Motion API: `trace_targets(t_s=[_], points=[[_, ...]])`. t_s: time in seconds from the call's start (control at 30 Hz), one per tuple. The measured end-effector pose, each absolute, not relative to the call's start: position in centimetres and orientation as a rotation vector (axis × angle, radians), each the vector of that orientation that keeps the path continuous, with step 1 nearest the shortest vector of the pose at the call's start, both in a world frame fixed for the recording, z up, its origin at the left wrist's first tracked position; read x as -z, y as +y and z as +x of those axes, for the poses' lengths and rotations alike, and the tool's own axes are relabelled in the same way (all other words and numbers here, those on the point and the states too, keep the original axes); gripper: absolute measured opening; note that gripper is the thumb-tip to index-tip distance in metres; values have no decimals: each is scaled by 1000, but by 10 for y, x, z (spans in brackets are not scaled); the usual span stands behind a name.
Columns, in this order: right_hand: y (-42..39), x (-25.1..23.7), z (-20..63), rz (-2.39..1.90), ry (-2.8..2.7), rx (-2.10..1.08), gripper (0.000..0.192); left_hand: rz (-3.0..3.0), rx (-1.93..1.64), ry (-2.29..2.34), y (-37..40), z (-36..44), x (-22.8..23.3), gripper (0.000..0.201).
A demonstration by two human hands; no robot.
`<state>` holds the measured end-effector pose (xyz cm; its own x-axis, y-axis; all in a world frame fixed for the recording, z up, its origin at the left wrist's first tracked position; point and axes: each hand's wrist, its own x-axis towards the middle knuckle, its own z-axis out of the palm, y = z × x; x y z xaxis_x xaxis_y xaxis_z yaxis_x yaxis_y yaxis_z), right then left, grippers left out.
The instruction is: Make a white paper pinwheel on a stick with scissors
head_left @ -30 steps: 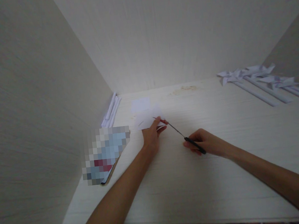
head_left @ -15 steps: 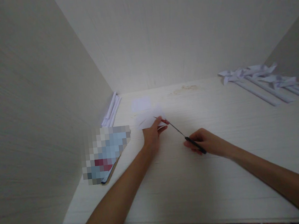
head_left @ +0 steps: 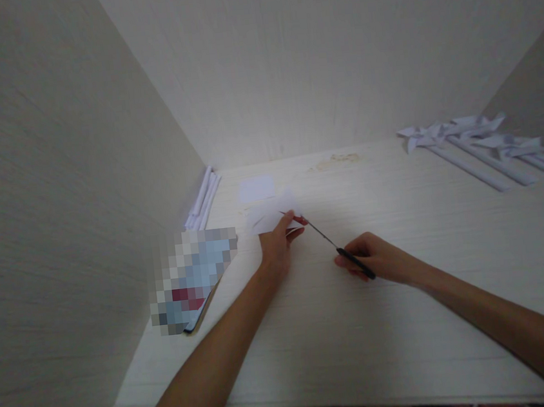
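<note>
So the right hand (head_left: 377,258) was curled tight around the black handles of a pair of scissors (head_left: 336,248), thin blades angled up and left into the paper. The left hand (head_left: 276,245) pinched a small white sheet of paper (head_left: 269,216) between thumb and fingers, holding it just off the pale table (head_left: 364,336). Sheet looked folded and a bit creased, sitting right past the left fingertips.

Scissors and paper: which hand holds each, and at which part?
Right hand holds scissors by the black handles; left hand pinches the white paper at its near edge.
</note>
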<state>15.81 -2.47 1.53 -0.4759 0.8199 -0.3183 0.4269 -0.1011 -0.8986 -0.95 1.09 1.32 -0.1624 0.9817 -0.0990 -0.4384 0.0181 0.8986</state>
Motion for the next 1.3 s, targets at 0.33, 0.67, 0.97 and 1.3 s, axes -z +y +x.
trace_targets(t_s=[0.33, 0.67, 0.97, 1.3], points=[[-24, -15, 159, -1338, -1891, -1572, 41, 724, -1470, 1031, 12, -9, -13, 12], [-23, -13, 159, -1343, -1902, -1560, 41, 733, -1481, 1025, 12, -9, -13, 12], [-23, -19, 159, -1352, -1869, -1608, 40, 737, -1485, 1034, 11, -10, -13, 12], [-13, -6, 156, -1203, -1222, -1676, 30, 1051, -1434, 1241, 2, -2, -10, 16]])
